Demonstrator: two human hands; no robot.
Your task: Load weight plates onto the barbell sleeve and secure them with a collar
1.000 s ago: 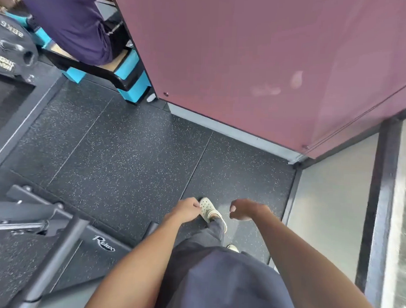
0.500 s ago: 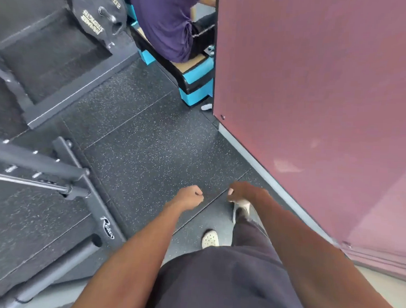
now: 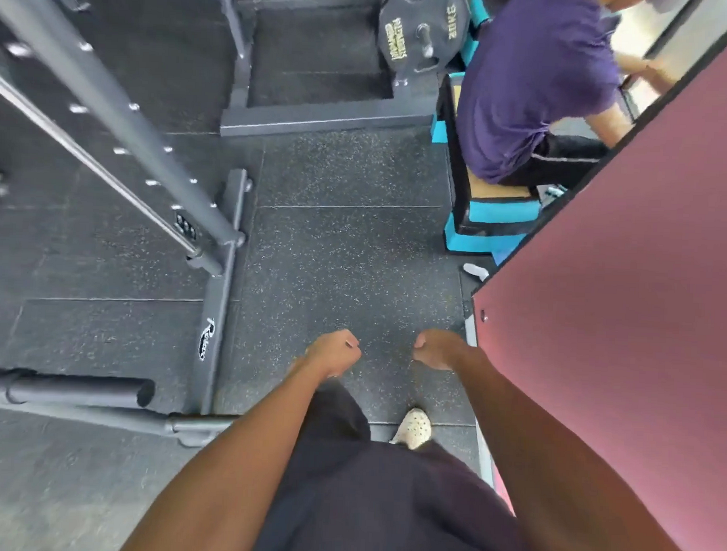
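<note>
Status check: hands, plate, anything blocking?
Left hand and right hand curled, empty. Weight plate ahead, untouched. Seated person close beside it.

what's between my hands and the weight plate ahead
Between the left hand, right hand and the weight plate: bare floor, then the rack's low base beam lying across in front of it. A seated person is off to the right.

Speckled rubber floor (image 3: 345, 274), maroon panel (image 3: 619, 325), purple-shirted person (image 3: 533, 83) — seated on teal box (image 3: 487, 234)
</note>
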